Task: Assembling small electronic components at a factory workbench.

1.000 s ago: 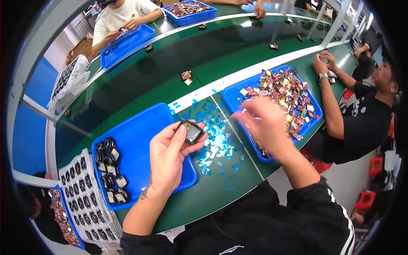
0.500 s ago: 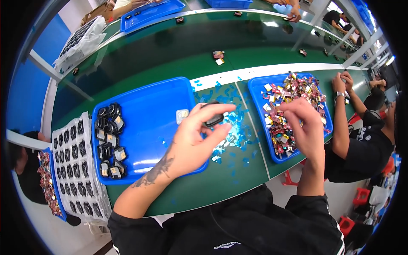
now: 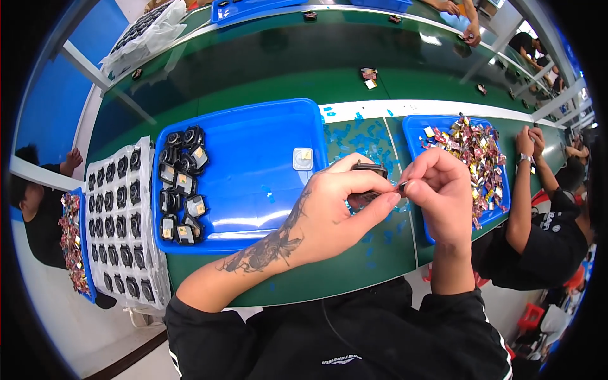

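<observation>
1. You are holding a small black square component (image 3: 366, 171) in your left hand (image 3: 335, 212), fingers curled shut around it, just above the green table (image 3: 266, 76) between the two trays.
2. Your right hand (image 3: 440, 193) is pinching narrowly at the component's right edge; whether it is gripping a film tab or a thin tool is too small to tell.
3. You are working over a patch of scattered blue film scraps (image 3: 358, 136), beside the large blue plastic tray (image 3: 253, 164) on your left, which is holding a cluster of black parts (image 3: 180, 183) and one pale square piece (image 3: 303, 158).
4. The smaller blue tray of mixed colourful pieces (image 3: 472, 158) is lying to your right, near a co-worker's arm (image 3: 522, 190).
5. Risk, as I judge it: the pinch is fine, so a slip could be dropping the component among the scraps, or tearing whatever you are pulling.
6. Compared with half a second ago, your hands are sitting closer together and more central, the component now showing less beneath your fingers; a second ago your right hand was reaching into the right tray.
</observation>
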Demonstrator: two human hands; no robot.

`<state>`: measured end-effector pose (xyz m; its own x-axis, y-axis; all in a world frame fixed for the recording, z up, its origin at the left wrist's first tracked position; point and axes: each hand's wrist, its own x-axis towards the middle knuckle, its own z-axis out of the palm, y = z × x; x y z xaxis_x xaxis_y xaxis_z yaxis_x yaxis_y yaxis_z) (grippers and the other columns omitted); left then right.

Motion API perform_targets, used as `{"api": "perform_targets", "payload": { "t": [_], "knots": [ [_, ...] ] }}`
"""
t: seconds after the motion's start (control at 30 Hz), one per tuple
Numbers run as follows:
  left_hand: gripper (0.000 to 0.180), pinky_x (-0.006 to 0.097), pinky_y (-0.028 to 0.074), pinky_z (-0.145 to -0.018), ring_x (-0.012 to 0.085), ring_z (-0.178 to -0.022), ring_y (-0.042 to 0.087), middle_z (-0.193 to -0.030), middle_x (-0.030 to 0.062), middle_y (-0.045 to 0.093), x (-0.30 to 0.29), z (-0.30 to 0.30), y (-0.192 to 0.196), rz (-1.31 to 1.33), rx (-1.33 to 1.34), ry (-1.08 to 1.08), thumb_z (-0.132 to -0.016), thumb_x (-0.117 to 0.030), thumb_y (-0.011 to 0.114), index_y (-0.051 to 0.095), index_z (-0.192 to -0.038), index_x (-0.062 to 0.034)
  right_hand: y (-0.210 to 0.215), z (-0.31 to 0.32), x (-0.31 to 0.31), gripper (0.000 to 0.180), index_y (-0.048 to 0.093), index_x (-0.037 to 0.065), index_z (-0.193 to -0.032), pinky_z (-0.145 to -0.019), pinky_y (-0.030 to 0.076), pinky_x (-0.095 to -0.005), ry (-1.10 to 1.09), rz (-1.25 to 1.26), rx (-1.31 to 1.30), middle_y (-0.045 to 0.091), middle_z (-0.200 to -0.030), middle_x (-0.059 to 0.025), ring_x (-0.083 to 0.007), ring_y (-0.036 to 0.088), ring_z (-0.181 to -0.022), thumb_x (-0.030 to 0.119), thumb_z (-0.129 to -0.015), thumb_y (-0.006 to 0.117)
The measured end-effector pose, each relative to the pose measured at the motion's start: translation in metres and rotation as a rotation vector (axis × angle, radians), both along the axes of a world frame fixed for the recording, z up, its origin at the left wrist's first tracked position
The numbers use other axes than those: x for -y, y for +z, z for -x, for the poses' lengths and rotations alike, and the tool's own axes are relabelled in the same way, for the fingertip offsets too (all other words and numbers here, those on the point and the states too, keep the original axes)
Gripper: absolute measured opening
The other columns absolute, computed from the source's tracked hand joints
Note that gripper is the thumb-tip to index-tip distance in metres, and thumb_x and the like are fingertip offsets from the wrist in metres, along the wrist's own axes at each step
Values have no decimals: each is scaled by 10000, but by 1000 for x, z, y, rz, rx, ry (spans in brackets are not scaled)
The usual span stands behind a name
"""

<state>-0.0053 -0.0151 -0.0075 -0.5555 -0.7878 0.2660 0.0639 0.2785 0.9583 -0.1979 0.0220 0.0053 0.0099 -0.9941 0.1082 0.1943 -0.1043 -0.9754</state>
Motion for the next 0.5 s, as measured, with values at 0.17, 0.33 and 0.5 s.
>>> {"api": "perform_targets", "payload": {
  "t": [0.17, 0.33, 0.5],
  "knots": [
    [131, 291, 501, -653, 190, -785, 648, -914, 120, 637, -2, 2, -3, 119, -14, 80, -845, -73, 689, 709, -960, -14, -8, -4, 3, 121, 594, 4, -889, -713, 523, -226, -1, -43, 130, 672, -836, -70, -100, 635, -740, 6, -841, 706],
    [124, 258, 504, -717, 139, -835, 626, -970, 109, 617, -2, 1, -3, 72, 64, 116, -849, -7, 684, 701, -967, 26, -7, -3, 5, 104, 602, -2, -867, -705, 502, -218, 2, -33, 50, 652, -851, -64, -88, 611, -774, -6, -842, 702],
    [122, 309, 526, -652, 208, -755, 659, -911, 134, 649, -2, 3, -10, 79, 48, 186, -837, -71, 687, 709, -940, -10, -8, -14, 11, 178, 606, -14, -794, -653, 472, -278, -348, 616, -883, 601, -835, -93, -185, 599, -779, -60, -715, 758]
  ]
}}
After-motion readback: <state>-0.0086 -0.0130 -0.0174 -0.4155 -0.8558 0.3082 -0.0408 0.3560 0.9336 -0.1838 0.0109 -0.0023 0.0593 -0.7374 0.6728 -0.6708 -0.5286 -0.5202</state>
